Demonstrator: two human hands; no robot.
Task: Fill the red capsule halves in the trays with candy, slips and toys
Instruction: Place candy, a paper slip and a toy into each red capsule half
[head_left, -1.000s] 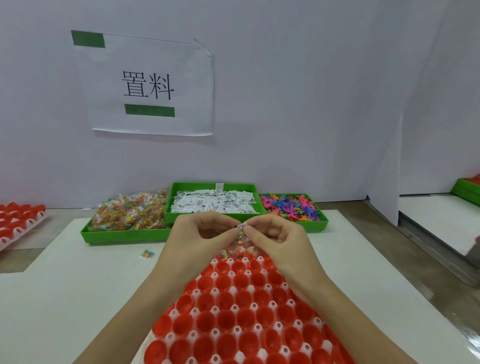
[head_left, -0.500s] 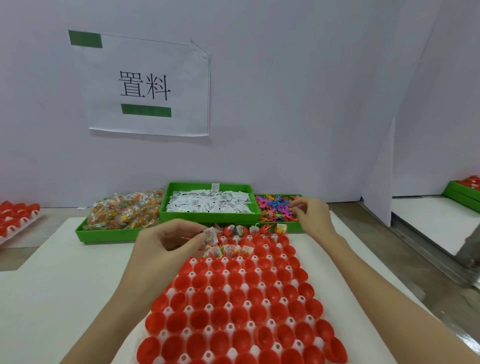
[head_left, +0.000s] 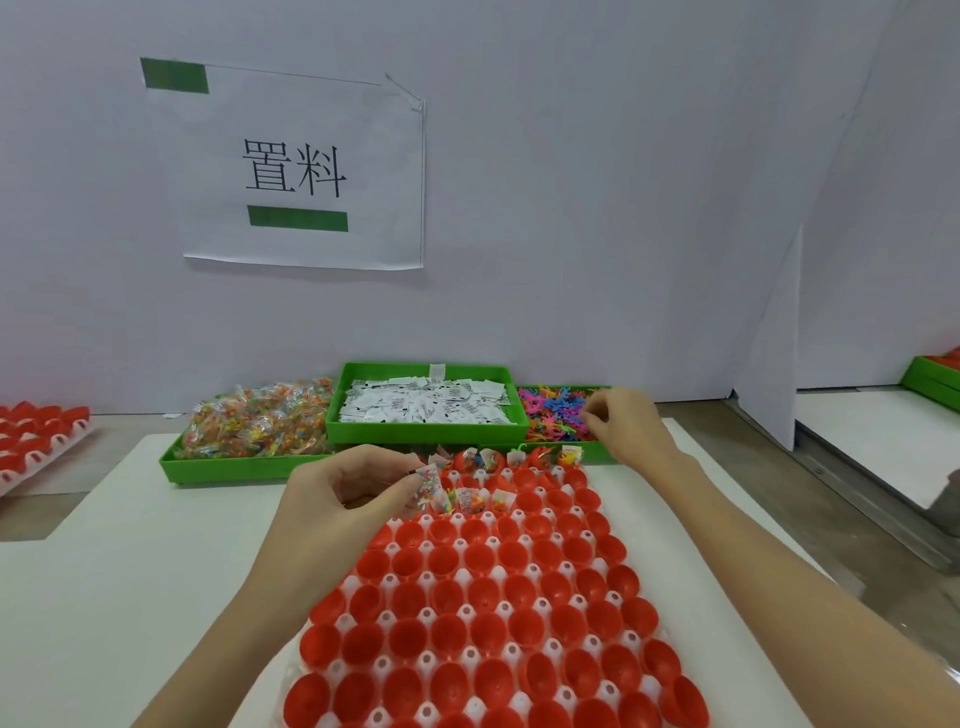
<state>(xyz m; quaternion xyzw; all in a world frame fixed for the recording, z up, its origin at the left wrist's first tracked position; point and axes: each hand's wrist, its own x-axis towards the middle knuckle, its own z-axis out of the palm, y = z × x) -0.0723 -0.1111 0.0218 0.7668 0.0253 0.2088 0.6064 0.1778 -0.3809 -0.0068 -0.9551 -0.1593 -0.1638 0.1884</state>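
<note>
My left hand (head_left: 358, 499) pinched a candy packet (head_left: 430, 486) just above the far rows of red cups (head_left: 488, 587). My right hand (head_left: 626, 428) curled into the toy bin (head_left: 550, 415). I thought: grab one toy only, then drop both gently.

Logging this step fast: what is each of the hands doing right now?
Left hand: pinching a candy packet over the capsule tray.
Right hand: fingers curled into the toy bin; whether it holds a toy cannot be told.
</note>
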